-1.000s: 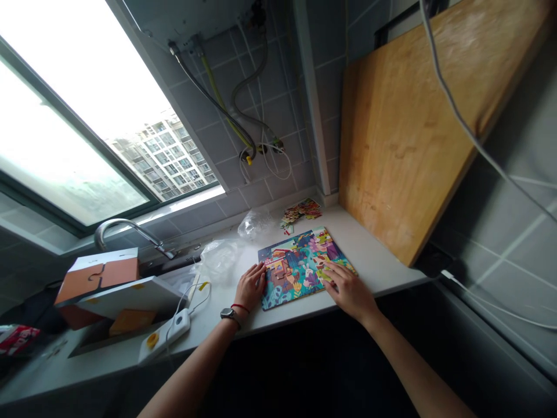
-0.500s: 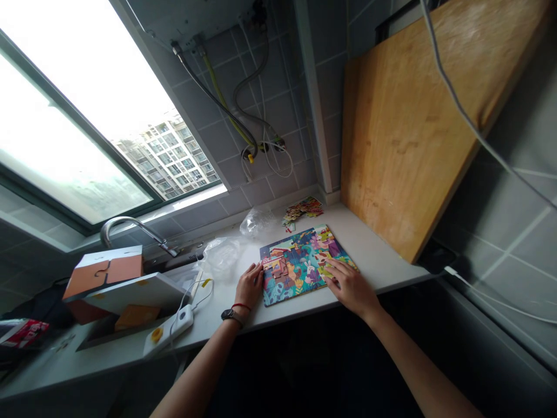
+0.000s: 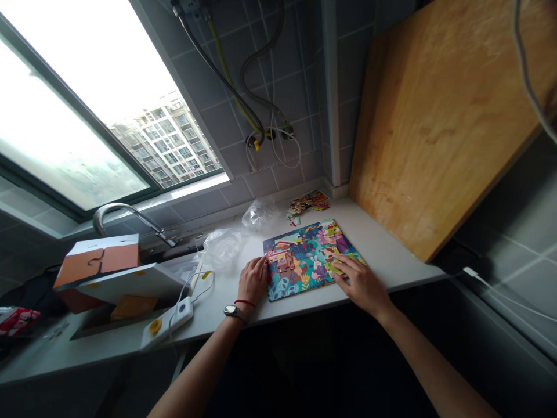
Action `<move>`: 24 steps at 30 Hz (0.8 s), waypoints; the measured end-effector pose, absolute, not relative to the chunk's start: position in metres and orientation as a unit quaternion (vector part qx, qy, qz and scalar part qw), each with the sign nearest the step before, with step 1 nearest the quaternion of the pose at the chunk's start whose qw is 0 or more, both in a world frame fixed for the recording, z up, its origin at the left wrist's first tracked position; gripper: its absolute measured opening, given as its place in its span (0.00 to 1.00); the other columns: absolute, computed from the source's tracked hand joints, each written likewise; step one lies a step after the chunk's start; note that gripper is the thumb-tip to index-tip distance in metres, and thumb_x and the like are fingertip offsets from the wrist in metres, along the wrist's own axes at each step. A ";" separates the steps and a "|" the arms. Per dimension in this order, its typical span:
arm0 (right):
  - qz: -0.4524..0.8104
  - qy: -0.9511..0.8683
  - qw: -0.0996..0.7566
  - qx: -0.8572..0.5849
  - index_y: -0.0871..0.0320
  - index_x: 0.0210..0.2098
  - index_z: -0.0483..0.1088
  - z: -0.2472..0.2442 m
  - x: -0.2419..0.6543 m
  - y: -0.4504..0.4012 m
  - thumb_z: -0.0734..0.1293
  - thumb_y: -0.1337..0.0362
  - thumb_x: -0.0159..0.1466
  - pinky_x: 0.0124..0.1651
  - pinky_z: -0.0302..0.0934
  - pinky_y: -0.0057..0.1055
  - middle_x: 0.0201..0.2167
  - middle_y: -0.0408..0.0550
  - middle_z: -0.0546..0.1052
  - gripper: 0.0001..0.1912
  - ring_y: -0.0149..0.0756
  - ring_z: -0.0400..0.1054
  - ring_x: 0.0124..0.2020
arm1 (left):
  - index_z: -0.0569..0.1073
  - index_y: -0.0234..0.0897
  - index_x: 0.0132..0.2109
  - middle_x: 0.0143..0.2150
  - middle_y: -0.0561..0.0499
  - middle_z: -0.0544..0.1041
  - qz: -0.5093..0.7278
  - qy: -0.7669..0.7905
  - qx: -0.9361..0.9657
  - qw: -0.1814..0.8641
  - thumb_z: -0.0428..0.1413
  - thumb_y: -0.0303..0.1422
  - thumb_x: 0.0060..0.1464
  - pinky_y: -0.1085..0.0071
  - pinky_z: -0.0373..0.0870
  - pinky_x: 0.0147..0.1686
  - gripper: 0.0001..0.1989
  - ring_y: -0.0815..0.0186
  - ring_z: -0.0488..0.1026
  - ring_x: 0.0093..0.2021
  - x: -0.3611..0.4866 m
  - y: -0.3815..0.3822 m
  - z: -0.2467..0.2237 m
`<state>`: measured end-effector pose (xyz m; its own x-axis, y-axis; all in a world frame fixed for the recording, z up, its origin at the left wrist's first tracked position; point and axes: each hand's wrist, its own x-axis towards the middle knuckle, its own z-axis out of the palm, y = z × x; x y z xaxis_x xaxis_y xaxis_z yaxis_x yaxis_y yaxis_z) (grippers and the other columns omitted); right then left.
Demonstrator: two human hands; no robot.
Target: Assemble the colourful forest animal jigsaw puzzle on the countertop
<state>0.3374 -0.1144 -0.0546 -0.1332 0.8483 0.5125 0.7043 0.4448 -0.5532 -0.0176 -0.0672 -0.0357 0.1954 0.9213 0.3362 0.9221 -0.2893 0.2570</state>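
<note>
A colourful jigsaw puzzle board, showing animals, plants and a house, lies flat on the counter in front of me. My left hand, with a watch and a red cord at the wrist, rests against the board's left edge, fingers stretched out and nothing in them. Over the lower right of the picture, my right hand lies with its fingers apart, the fingertips touching the pieces. Behind the board is a heap of loose puzzle pieces.
Crumpled clear plastic bags lie left of the board. Farther left are a power strip, an orange and white box and a faucet. A large wooden board leans on the wall at the right.
The camera view has shifted slightly, so the board and counter appear a little farther right. My left hand sits slightly higher along the board's left edge; the right hand stays on the pieces.
</note>
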 end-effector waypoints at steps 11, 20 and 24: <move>0.168 -0.740 0.411 -0.506 0.54 0.47 0.82 -0.003 0.358 -0.024 0.65 0.56 0.71 0.55 0.74 0.39 0.46 0.50 0.85 0.16 0.46 0.79 0.48 | 0.75 0.41 0.58 0.60 0.40 0.77 -0.289 -0.576 -0.762 -0.065 0.48 0.43 0.72 0.53 0.73 0.59 0.18 0.51 0.75 0.59 -0.026 -0.052 -0.029; 0.204 -0.777 0.153 -0.576 0.57 0.52 0.81 0.009 0.294 0.110 0.74 0.55 0.64 0.54 0.69 0.35 0.53 0.56 0.83 0.20 0.49 0.79 0.52 | 0.79 0.39 0.45 0.45 0.45 0.83 -0.351 -0.520 -0.766 -0.139 0.49 0.43 0.72 0.62 0.76 0.49 0.17 0.58 0.80 0.46 -0.035 0.031 -0.026; 0.155 -0.768 0.087 -0.616 0.60 0.50 0.81 0.001 0.267 0.147 0.76 0.45 0.60 0.53 0.68 0.37 0.54 0.63 0.80 0.28 0.55 0.76 0.54 | 0.79 0.38 0.47 0.40 0.47 0.84 -0.400 -0.519 -0.731 -0.190 0.51 0.42 0.72 0.67 0.77 0.44 0.16 0.62 0.81 0.40 -0.042 0.033 -0.026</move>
